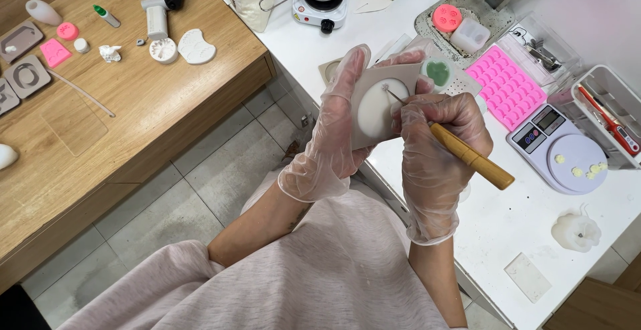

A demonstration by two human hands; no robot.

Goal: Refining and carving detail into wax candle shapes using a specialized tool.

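A white worktable point(507, 236) and a wooden bench point(133, 123) flank a grey tiled floor point(220, 170). Above the white table's edge, the gloved left hand point(334, 130) is wrapped around a grey mould point(377, 106) with a white oval filling. The gloved right hand point(437, 130) is closed on a wooden-handled pick point(467, 156), its metal tip touching the filling.

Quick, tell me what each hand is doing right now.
Left hand: closed around a pale mould with a white oval filling, held up.
Right hand: closed on a wooden-handled pick, its metal tip at the filling.
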